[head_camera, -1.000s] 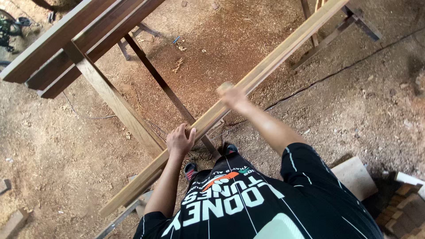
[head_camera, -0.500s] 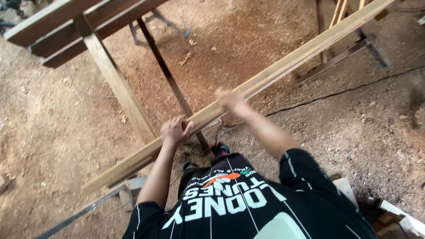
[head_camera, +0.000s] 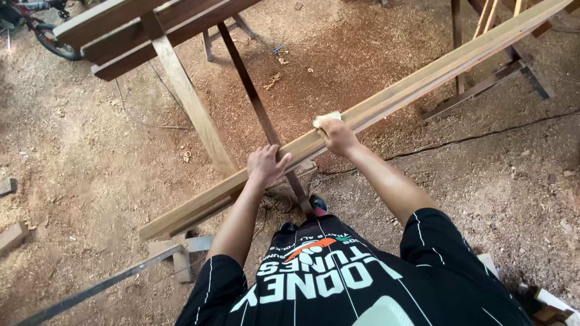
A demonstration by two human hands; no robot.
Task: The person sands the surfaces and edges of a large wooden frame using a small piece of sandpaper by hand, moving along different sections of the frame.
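A long pale wooden plank (head_camera: 435, 72) runs slantwise from lower left to upper right, resting on trestles. My left hand (head_camera: 266, 166) lies on it with fingers curled over its near edge, holding it steady. Further up the plank, my right hand (head_camera: 337, 136) presses a small tan sheet, probably sandpaper (head_camera: 327, 116), flat against the top face. Only the sheet's far corner shows past my fingers.
Several dark planks (head_camera: 121, 30) are stacked on a wooden support at upper left. A metal trestle leg (head_camera: 257, 108) passes under the plank. The floor is covered in sawdust, with a thin cable (head_camera: 483, 136), wood offcuts (head_camera: 12, 235), a metal bar (head_camera: 96, 290) and a bicycle wheel (head_camera: 54, 45).
My right hand has slid a little along the plank with the sheet under it. My left hand stays on the plank. The view has shifted slightly.
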